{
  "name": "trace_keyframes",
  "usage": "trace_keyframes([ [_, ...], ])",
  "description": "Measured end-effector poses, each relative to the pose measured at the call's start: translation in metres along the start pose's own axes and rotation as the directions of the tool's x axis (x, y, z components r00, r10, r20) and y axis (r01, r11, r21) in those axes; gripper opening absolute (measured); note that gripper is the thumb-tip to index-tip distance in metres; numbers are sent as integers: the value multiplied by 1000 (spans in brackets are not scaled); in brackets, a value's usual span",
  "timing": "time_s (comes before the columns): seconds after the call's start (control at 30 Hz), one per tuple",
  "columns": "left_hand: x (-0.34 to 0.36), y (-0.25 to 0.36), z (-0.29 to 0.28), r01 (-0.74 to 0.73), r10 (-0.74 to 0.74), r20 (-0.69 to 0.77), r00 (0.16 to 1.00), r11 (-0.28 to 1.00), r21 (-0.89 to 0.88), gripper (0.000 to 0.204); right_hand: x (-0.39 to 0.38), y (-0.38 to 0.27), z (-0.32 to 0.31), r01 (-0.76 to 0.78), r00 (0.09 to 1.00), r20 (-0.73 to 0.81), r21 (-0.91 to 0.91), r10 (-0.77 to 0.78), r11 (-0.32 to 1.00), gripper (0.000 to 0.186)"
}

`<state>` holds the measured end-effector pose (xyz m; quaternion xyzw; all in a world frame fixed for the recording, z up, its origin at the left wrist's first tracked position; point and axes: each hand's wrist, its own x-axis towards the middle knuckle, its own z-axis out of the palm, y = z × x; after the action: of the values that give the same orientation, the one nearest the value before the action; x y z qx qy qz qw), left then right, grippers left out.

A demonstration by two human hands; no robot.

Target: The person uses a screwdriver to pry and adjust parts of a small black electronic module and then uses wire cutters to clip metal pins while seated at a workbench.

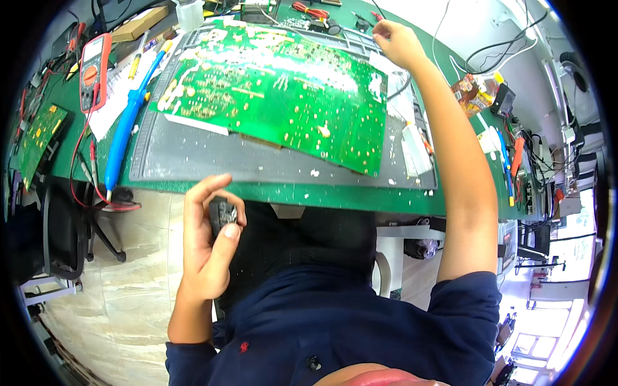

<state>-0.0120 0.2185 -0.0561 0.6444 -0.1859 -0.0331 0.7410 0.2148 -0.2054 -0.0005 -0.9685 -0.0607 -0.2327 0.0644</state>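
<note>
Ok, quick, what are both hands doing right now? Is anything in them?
Left hand: closed on a small black part.
Right hand: stretched out near the green circuit board; can't tell if it holds anything.

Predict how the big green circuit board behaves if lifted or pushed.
The circuit board is probably stiff: it looks like one broad, thin sheet without obvious sagging. Pushed, it might rock or slide unevenly, as a white part shows beneath its near edge, above the grey mat. Its exposed metal spots may scratch.
</note>
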Motion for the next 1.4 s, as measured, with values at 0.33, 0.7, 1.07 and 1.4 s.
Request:
trace_keyframes([
  [0.33,22,-19,-20,128,-133,-44,990,988,-90,45,34,-4,5,21,964,264,30,-28,999,19],
  [0.7,27,-28,-26,190,-204,-117,972,974,-120,50,-9,31,-11,-84,856,506,-64,105,994,39],
  [1.07,25,-31,-25,193,-194,-150,969,981,-21,55,-64,26,-42,67,890,442,124,-115,990,15],
  [1.4,29,-28,-25,200,-198,-123,972,980,4,51,-74,24,-52,-103,924,380,142,41,985,14],
])
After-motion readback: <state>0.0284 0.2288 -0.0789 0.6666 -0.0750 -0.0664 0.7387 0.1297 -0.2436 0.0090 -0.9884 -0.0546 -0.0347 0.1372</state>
